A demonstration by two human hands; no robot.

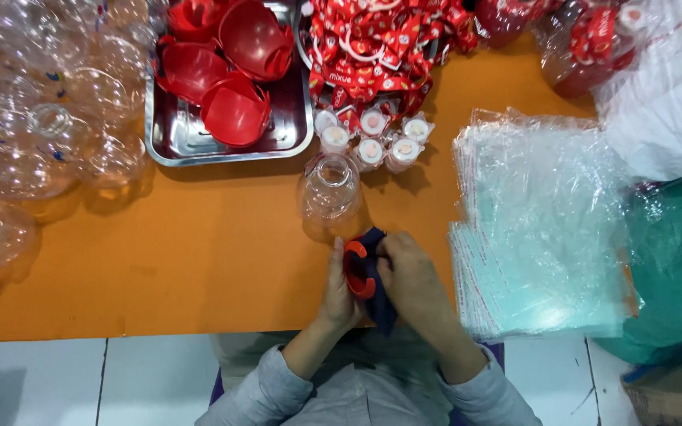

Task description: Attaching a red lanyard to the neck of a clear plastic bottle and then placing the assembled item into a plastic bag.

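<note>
Orange table point(199, 260) fills the view, crowded at its far edge. Both hands meet at the near middle: the left hand point(339, 293) and the right hand point(414, 278) are each closed around a red plastic ring piece point(357, 268) wrapped in a dark blue cloth point(376, 296). That piece looks light, stiff and smooth, probably slippery bare, so the soft cloth gives the surest purchase; its rim is the natural place to pinch. Just beyond stands a clear plastic bottle point(329, 189), thin-walled and likely easy to dent. Red bowl-shaped parts point(234, 110) lie in a metal tray point(169, 134) far left; clear bags point(542, 229) are stacked right.
</note>
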